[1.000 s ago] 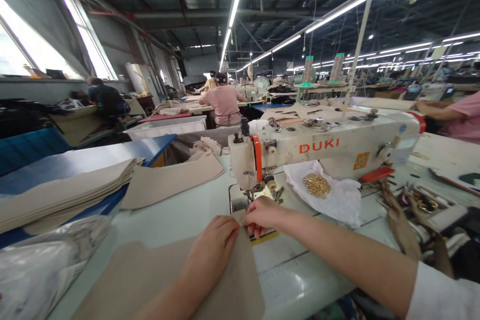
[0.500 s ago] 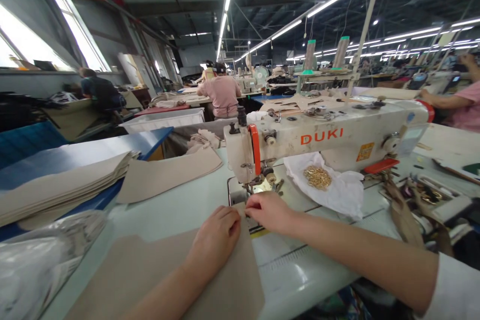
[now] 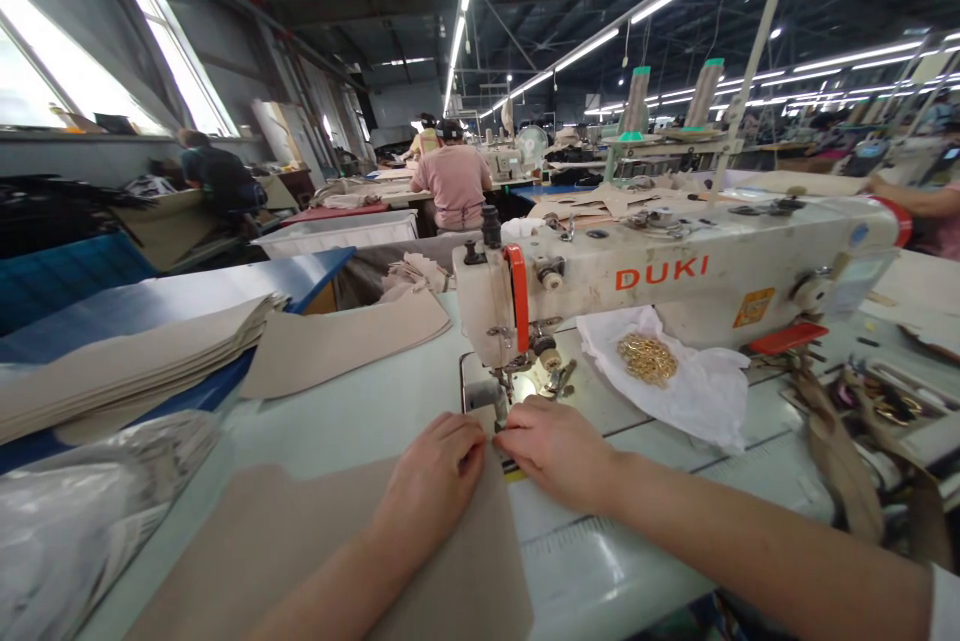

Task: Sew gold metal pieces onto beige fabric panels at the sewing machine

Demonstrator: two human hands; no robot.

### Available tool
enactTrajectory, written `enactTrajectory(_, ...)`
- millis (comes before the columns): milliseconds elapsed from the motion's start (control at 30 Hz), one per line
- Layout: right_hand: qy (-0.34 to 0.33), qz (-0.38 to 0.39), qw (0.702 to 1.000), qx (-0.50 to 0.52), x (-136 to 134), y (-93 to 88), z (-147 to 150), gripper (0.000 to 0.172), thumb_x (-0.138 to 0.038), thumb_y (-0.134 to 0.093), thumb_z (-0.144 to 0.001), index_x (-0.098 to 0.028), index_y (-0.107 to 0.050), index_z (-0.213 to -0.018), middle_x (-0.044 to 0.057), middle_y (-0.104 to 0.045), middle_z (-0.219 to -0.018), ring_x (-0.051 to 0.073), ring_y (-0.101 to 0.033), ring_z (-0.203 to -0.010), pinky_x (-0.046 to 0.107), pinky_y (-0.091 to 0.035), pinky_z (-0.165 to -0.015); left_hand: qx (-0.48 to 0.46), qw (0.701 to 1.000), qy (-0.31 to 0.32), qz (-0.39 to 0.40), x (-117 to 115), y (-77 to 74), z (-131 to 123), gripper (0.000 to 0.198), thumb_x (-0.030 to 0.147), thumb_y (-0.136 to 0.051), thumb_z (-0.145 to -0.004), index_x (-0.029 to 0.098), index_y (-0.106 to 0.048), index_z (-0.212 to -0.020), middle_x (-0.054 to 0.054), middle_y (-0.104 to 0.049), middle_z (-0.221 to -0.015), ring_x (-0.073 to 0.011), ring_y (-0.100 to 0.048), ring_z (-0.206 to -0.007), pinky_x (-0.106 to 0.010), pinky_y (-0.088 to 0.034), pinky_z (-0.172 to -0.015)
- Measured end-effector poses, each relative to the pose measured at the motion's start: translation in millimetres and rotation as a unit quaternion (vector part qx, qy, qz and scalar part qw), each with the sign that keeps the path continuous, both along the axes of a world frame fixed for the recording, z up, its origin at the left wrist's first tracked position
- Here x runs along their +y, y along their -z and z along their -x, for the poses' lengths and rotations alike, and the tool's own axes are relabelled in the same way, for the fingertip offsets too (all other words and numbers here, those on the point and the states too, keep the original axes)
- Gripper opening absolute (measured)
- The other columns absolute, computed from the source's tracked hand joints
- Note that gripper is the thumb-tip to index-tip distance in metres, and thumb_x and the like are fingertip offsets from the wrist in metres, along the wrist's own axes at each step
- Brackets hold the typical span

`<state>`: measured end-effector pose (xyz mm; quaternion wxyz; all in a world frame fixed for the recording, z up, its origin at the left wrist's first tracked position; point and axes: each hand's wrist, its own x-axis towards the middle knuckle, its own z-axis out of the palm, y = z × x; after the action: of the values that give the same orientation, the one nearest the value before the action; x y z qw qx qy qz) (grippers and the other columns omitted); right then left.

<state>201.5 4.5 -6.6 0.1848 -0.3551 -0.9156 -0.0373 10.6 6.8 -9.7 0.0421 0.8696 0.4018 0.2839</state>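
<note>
Right hand (image 3: 559, 449) had shifted slightly toward the needle, pinching the beige fabric panel (image 3: 450, 541) edge; left hand (image 3: 435, 481) lay curled, pressing it flat. Fingertips hidden.

A pale green sewing table (image 3: 360, 421) carries everything close by. A white DUKI sewing machine (image 3: 675, 271) stands on it, needle end toward the middle. A flat tan panel (image 3: 315, 551) lies on the near part of the top, its far corner at the needle plate. Another tan piece (image 3: 337, 346) lies further back, beside the machine's head. White crumpled paper (image 3: 690, 386) lies under the machine's arm with a heap of gold metal rings (image 3: 646, 359) on it. At the left, a blue side table (image 3: 187, 296) bears a stack of tan panels (image 3: 127, 366), and a crinkled plastic bag (image 3: 82, 521) lies at the near left corner.
</note>
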Motion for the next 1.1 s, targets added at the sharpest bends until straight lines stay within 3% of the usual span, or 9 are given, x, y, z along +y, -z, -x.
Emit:
enactTrajectory(300,-0.016,0.013,1.000,-0.020,0.6,-2.5,-3.9,0.016,-0.016,-0.050,-0.090,-0.018,-0.066,-0.090,0.003,-0.060,-0.082,0.018,-0.049,-0.079,0.027,-0.037,-0.070,0.015,1.000,0.021,0.000,1.8,-4.9,-0.2,0.019,0.012,-0.045,-0.083,0.020,-0.060,-0.075,-0.003,-0.066,-0.078,-0.0183,-0.060,-0.078,-0.029,-0.049,-0.072)
enactTrajectory(467,-0.106,-0.014,0.989,-0.100,-16.3,-15.0,-24.9,0.011,-0.017,-0.055,-0.088,-0.016,-0.063,-0.096,0.003,-0.062,-0.085,0.019,-0.049,-0.084,0.030,-0.040,-0.076,0.039,0.999,0.020,-0.014,2.0,-6.0,-1.4,0.018,0.011,-0.045,-0.083,0.019,-0.058,-0.072,-0.003,-0.065,-0.075,-0.0190,-0.059,-0.076,-0.030,-0.050,-0.070)
enactTrajectory(600,-0.136,-0.036,0.984,-0.109,-31.1,-20.7,-27.9,0.013,-0.018,-0.051,-0.092,-0.016,-0.060,-0.100,0.004,-0.062,-0.093,0.019,-0.049,-0.091,0.031,-0.041,-0.080,0.030,0.999,0.016,-0.026,2.1,-4.0,-1.2,0.017,0.011,-0.046,-0.084,0.019,-0.057,-0.073,-0.003,-0.065,-0.076,-0.0189,-0.059,-0.075,-0.031,-0.050,-0.070)
enactTrajectory(833,-0.080,-0.068,0.994,-0.017,-15.7,3.2,-0.8,0.015,-0.027,-0.052,-0.092,-0.016,-0.060,-0.085,0.003,-0.061,-0.086,0.019,-0.051,-0.091,0.032,-0.040,-0.089,0.028,0.999,0.023,-0.029,3.4,1.5,2.2,0.016,0.011,-0.047,-0.085,0.019,-0.057,-0.077,-0.003,-0.065,-0.078,-0.0185,-0.059,-0.076,-0.031,-0.050,-0.070)
enactTrajectory(1100,-0.126,-0.033,0.991,-0.030,-15.2,8.7,1.9,0.012,-0.020,-0.050,-0.093,-0.016,-0.060,-0.088,0.002,-0.064,-0.087,0.016,-0.054,-0.087,0.029,-0.042,-0.082,0.033,0.997,0.037,-0.051,3.7,5.5,4.5,0.017,0.013,-0.044,-0.089,0.018,-0.058,-0.080,-0.003,-0.065,-0.078,-0.0186,-0.059,-0.075,-0.031,-0.050,-0.069)
